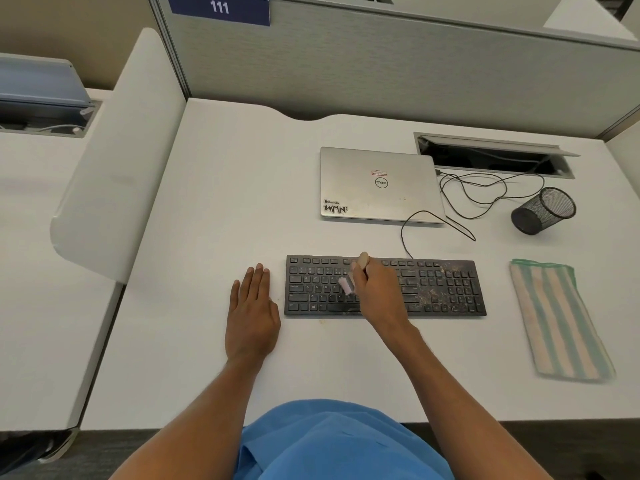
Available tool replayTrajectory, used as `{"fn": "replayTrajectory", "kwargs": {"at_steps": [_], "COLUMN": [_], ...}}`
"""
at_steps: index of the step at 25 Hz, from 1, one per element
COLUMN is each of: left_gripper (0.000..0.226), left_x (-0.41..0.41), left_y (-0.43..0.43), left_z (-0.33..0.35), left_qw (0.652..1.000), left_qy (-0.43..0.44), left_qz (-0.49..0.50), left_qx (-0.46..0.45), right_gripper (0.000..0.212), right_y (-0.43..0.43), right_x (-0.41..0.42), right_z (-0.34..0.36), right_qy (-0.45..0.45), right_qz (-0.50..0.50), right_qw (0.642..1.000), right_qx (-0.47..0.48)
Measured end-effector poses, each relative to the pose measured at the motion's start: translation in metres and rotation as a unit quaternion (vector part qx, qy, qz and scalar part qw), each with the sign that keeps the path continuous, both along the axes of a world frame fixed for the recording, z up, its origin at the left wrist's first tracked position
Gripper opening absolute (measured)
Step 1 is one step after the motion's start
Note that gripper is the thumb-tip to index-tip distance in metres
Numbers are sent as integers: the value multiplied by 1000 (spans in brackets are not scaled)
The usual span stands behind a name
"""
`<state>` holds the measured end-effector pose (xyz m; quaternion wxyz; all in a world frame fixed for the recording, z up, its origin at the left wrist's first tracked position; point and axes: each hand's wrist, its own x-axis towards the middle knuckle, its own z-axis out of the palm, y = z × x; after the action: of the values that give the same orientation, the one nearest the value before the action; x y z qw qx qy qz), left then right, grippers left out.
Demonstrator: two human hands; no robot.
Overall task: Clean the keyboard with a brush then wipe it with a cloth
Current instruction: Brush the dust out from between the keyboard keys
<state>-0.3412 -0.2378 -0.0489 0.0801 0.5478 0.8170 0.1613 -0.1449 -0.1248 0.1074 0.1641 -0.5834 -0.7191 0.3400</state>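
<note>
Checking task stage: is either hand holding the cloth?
No: the cloth lies beside the keyboard, while the right hand grips the brush.

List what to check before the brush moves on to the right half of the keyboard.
1. Brush held firmly: ok, the right hand grips it.
2. Bristles touching the keys: cannot tell, blurred.
3. Keyboard steadied: not ok, the left hand lies flat on the desk beside it, apart.
4. Right half free of dirt: not ok, specks lie by the number pad.
5. Cloth ready: ok, folded right of the keyboard.
</note>
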Motion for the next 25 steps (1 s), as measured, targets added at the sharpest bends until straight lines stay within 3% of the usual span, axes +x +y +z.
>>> {"fn": "replayTrajectory", "kwargs": {"at_steps": [5, 10, 16, 23, 25], "left_gripper": [68, 68, 67, 68, 68], "left_x": [0, 0, -1, 0, 1], "left_y": [0, 0, 0, 1, 1], "left_z": [-1, -1, -3, -4, -4], "left_qw": [1000, 1000, 1000, 1000, 1000], "left_qy": [2, 2, 1, 5, 4], "left_qz": [0, 1, 2, 5, 6], "left_qx": [-2, -1, 3, 0, -3], "right_gripper": [43, 39, 33, 34, 32], "right_y": [-8, -22, -45, -40, -45], "right_x": [12, 17, -5, 53, 51], "right_z": [-10, 5, -16, -17, -11], "right_qy": [-48, 36, 85, 55, 64], "right_qz": [29, 19, 95, -54, -56], "right_qw": [997, 999, 991, 997, 996], "right_qx": [-54, -5, -44, 15, 37]}}
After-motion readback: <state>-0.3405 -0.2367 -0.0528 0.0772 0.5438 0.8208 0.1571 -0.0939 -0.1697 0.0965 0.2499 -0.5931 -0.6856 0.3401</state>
